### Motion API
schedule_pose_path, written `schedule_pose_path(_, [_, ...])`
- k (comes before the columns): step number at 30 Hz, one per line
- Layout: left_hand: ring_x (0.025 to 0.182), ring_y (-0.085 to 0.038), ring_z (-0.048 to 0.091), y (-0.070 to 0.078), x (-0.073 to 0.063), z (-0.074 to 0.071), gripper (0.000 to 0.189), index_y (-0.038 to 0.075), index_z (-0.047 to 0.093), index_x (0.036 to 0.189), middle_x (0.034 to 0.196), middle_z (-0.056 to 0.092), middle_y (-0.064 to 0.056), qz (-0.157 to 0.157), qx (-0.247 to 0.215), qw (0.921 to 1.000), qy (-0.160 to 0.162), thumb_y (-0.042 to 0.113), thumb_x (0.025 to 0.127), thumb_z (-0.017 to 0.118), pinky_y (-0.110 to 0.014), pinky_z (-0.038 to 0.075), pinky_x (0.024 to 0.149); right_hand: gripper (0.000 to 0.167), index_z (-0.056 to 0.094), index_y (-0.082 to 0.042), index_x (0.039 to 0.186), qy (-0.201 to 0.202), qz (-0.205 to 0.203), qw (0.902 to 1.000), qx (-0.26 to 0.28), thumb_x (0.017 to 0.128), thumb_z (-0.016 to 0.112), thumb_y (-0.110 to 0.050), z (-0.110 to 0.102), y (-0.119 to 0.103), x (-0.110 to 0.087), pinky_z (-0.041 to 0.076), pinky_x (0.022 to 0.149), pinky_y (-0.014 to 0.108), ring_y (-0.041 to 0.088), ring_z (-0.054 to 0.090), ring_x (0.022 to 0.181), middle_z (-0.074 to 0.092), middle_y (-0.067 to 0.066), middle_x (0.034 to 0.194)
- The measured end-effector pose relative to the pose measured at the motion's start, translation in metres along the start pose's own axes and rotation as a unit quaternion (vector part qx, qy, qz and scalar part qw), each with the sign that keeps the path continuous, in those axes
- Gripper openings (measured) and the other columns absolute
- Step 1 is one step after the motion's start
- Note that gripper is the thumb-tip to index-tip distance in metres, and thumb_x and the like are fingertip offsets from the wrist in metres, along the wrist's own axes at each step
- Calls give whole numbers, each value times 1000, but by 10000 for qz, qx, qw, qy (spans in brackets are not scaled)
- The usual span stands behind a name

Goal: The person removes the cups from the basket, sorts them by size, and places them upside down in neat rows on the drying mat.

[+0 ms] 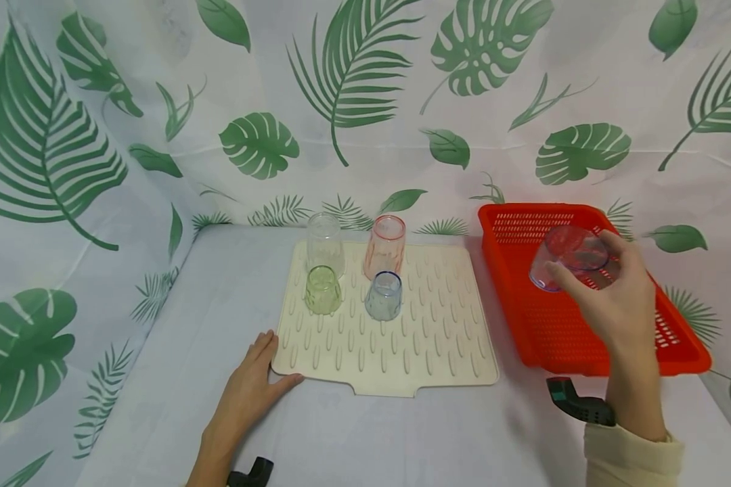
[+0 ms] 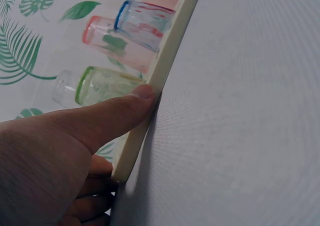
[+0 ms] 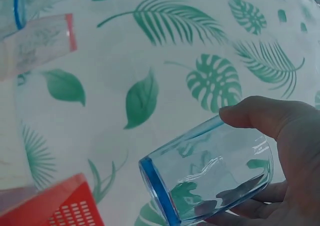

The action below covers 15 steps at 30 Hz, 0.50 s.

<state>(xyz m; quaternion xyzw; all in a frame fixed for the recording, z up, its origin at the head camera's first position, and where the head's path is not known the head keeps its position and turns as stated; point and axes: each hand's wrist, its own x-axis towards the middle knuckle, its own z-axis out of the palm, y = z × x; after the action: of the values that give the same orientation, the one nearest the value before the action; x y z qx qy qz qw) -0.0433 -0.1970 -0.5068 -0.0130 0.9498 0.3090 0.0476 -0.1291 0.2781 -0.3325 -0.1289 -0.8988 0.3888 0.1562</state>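
Cream sleeve (image 1: 633,460) is sitting closest to me, my right arm reaching across the near edge of the red basket (image 1: 501,277). Right hand (image 1: 621,297) is holding a blue-ringed glass (image 1: 563,257) up above the basket, thumb pressing one side, fingers wrapping the other, spread only as wide as the glass. Left hand (image 1: 252,375) is resting on the near left corner of the mat (image 1: 445,338), thumb touching the near edge, fingers lying along the left edge, relaxed; probably steadying it.

Status: four glasses are standing on the mat, two by two. Clear tall one (image 1: 325,237) and pink tall one (image 1: 385,250) are sitting nearer the far edge; green short one (image 1: 323,291) is standing in front of the clear, blue short one (image 1: 384,297) in front of the pink. Fifth is hanging in my grip, not set down yet, so I'm counting that as left. Arm is hiding part of the basket; can't tell if more are lying inside.

Held glass: see-through, bluish, thicker blue ring round one end, tilting well off upright, red showing through.
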Motion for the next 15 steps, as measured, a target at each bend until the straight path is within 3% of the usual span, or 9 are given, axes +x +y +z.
schedule_pose_path(7, [154,-38,21,0,0,0,98,0,32,155,164,28,-19,48,42,10000,48,55,85,74,-55,28,122,77,42,-30,151,364,-289,9978,470,85,81,-21,8,-10,-17,48,108,24,7,53,123,54,0,142])
schedule_pose_path(15, [154,-38,21,1,0,1,97,0,33,155,164,28,-19,39,71,10000,57,53,86,74,-54,28,123,80,47,-26,149,461,-1075,9877,1034,80,83,-6,19,-12,-30,48,97,8,3,55,113,59,-6,131])
